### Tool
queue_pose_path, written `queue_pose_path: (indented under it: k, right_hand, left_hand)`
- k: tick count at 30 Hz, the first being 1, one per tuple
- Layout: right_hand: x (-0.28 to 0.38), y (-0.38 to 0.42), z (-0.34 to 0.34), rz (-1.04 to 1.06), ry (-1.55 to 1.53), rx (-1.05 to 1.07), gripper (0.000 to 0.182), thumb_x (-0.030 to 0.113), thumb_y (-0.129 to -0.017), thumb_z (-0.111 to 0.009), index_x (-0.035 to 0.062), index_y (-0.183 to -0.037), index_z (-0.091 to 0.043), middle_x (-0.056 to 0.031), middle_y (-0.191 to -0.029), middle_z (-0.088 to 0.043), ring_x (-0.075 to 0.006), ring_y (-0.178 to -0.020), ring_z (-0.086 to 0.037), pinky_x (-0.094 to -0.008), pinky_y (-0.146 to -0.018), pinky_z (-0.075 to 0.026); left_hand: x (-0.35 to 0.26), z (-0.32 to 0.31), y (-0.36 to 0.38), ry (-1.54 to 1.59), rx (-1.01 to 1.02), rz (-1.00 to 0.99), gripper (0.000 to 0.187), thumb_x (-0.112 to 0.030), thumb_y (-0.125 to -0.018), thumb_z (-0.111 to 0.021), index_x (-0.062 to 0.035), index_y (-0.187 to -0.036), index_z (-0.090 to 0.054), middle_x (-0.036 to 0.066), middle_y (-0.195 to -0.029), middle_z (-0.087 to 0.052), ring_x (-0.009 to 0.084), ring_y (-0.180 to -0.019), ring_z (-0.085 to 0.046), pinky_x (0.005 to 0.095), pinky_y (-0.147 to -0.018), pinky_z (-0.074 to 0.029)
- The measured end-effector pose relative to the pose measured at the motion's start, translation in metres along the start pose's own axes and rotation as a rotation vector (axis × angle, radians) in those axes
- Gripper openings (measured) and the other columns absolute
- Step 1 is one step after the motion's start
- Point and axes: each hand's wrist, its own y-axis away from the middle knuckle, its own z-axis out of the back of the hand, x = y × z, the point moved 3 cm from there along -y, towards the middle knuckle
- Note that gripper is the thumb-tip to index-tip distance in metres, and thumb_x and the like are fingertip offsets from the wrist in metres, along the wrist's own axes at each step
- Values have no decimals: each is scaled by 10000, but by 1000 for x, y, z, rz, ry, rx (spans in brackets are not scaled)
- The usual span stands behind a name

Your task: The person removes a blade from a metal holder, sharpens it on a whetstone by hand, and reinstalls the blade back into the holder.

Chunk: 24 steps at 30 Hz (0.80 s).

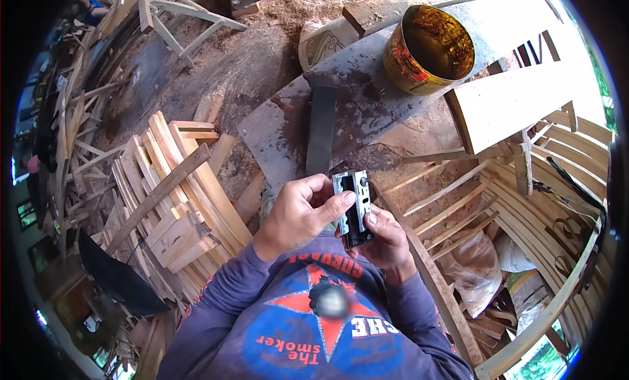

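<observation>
In the head view, sawdust covers the workshop floor (pixel 229 65), with stacked timber (pixel 206 196) to the left and wooden slats (pixel 452 196) to the right. A wet, stained board (pixel 282 121) stretches ahead of the person. The small metal-and-black device (pixel 357 216) is between the two hands, in front of the chest and just short of the board. The left hand (pixel 295 213) pinches its upper part, thumb pressed on the near face; the right hand (pixel 386 239) curls round its lower right side, supporting it. Beyond them a dark flat bar (pixel 322 128) lies on the board. Farther off stands an open tin (pixel 403 69), yellow-streaked inside, with murky brown contents. A clear plastic bag (pixel 475 272) sits lower right; its contents are hard to tell.
</observation>
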Motion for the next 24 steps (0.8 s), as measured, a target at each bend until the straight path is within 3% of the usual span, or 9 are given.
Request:
queue_pose_path:
  k: [8, 14, 18, 20, 24]
  right_hand:
    - [-6, 14, -1, 65, -79, -22, 615, 194, -996, -662, -63, -1495, -413, -233, -1128, -697, -300, -897, -777, -380, -624, -666]
    - [-10, 21, 0, 61, -28, -90, 635, 223, -979, -684, -77, -1482, -439, -218, -1177, -691, -293, -911, -778, -366, -665, -670]
    - [-11, 23, -3, 52, -56, -63, 509, 185, -1035, -626, -70, -1447, -470, -209, -1057, -733, -226, -768, -755, -315, -601, -617]
    - [-14, 25, 0, 10, -38, -63, 676, 236, -965, -694, -104, -1490, -435, -211, -1152, -721, -278, -897, -781, -345, -766, -663]
    - [-17, 24, -6, 12, -49, -65, 669, 228, -965, -688, -110, -1485, -437, -207, -1113, -733, -281, -869, -782, -345, -750, -660]
  left_hand:
    - [3, -3, 6, -154, 41, 44, 223, -210, -1007, -760, 5, -959, -723, 22, -873, -730, 42, -787, -641, 225, -682, -520]
    - [4, 5, -2, -166, 135, 151, 349, -335, -1032, -718, -40, -847, -733, -29, -723, -655, 24, -668, -580, 221, -583, -454]
    - [-5, 10, -6, -175, 135, 155, 370, -338, -1036, -711, -44, -810, -723, -19, -693, -653, 28, -640, -581, 212, -577, -452]
    - [-5, 13, -8, -180, 137, 167, 370, -336, -1036, -711, -42, -812, -725, -5, -684, -659, 28, -629, -580, 209, -574, -446]
    - [-9, 20, -11, -180, 159, 166, 369, -328, -1036, -712, -37, -810, -726, -4, -680, -658, 31, -625, -587, 210, -565, -434]
